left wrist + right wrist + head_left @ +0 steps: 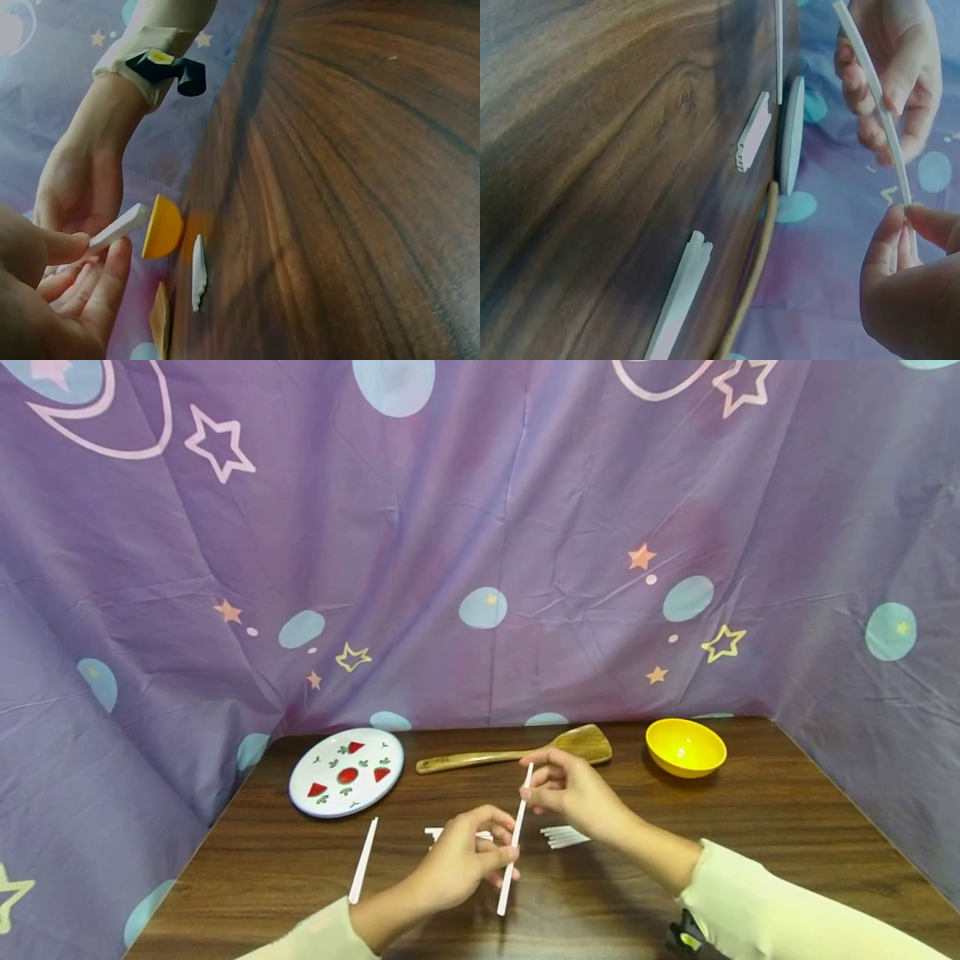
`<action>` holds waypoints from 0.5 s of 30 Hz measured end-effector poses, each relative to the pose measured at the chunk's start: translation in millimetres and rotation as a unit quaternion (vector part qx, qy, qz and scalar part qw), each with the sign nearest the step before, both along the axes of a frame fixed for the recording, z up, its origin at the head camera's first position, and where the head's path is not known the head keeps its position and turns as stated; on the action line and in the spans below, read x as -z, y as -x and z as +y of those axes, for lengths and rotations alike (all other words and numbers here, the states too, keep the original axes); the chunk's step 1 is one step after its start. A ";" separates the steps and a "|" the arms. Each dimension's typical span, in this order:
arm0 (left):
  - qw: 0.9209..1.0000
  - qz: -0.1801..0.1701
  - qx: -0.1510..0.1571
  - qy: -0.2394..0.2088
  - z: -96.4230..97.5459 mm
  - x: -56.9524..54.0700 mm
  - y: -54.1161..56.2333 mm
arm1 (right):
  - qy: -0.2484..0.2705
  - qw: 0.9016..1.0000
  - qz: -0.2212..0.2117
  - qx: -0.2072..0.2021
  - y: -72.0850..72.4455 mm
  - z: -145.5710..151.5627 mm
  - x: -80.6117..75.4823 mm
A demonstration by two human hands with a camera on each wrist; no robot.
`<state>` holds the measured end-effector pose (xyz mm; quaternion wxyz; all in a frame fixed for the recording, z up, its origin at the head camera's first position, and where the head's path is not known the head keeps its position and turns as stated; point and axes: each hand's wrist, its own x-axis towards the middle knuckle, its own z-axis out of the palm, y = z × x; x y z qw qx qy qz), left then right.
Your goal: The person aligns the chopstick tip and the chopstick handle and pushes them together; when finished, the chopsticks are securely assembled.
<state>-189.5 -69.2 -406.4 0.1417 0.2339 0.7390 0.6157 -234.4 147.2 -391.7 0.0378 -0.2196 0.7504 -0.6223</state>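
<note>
Both hands hold one slim, straight white stick, tilted above the table in the head view. My left hand pinches its lower part between thumb and fingers, and the lower end sticks out below. Near the upper end, my right hand grips it with thumb and fingertips. From the right wrist, the stick runs from one hand to the other. A small group of white sticks lies partly hidden behind my left hand. Several more sticks lie side by side below my right hand.
More white stick lies on the dark wooden table at the left. Behind stand a white plate with watermelon pictures, a wooden spatula and a yellow bowl. A purple patterned curtain closes off the back.
</note>
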 end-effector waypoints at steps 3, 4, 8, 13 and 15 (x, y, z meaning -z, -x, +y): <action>1.000 0.003 -0.005 -0.012 0.2 1.9 -2.8 | -0.008 1.000 -0.008 -0.008 1.4 -1.2 2.8; 1.000 0.007 -0.005 -0.014 -0.1 2.6 -3.6 | -0.009 1.000 -0.012 -0.011 2.1 -0.9 3.7; 1.000 0.021 -0.009 -0.008 -4.5 5.3 -5.5 | -0.026 1.000 -0.006 -0.016 7.6 3.7 9.0; 0.998 0.054 -0.036 0.023 -22.9 11.6 -3.2 | -0.099 0.993 0.056 0.001 21.7 19.0 24.2; 0.995 0.071 -0.048 0.043 -34.0 14.5 -2.1 | -0.130 0.989 0.074 0.001 28.1 28.0 32.2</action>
